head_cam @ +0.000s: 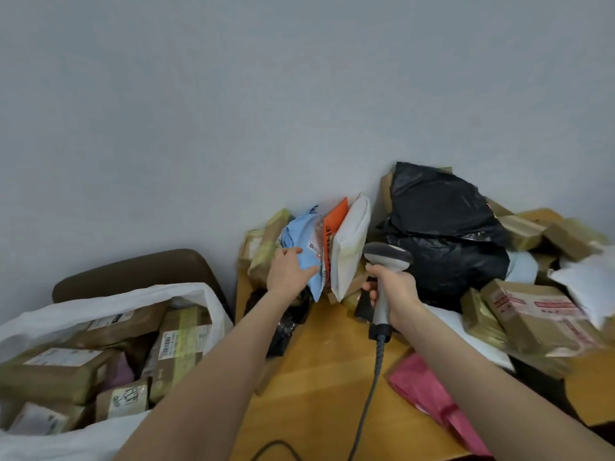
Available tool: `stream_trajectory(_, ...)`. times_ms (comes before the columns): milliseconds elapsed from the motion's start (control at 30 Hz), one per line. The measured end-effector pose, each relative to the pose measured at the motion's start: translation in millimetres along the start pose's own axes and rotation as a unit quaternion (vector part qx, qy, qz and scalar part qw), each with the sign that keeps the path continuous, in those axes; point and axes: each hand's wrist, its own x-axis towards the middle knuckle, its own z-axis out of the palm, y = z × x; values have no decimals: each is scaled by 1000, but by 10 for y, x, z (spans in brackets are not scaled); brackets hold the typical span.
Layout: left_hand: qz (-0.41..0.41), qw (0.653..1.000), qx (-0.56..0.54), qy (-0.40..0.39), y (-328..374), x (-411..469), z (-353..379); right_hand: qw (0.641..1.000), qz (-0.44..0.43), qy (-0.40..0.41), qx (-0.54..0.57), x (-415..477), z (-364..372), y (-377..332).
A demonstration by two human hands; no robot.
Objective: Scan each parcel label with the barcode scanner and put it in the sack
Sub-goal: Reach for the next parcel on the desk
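While open beside the table (pixel 326 377), white sack (pixel 139 296) full of brown parcels (pixel 56 372).

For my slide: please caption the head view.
Left hand touches a light-blue plastic mailer; right hand grips a grey barcode scanner; white sack holds cardboard boxes.

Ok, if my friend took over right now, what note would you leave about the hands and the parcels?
Left hand: touches the blue parcel, which leans among others at the wall; fingers fairly straight, no grip yet.
Right hand: grips the scanner by its handle, above the table.
Sack: open on the left, with several boxes already inside.
Left to do: scan the blue parcel, put it in the sack, then go through the pile on the table.
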Motion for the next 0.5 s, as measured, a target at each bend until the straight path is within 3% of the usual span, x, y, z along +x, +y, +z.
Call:
stream_trajectory(233,101,993,55,16,683,457,478,999,-6,35,36,435,-236,-314)
stream_trajectory(367,86,980,180,16,883,907,681,998,4,53,33,720,-335,-349)
stream_trajectory(500,58,969,235,-56,1033,1231,720,998,11,52,33,934,-441,-373)
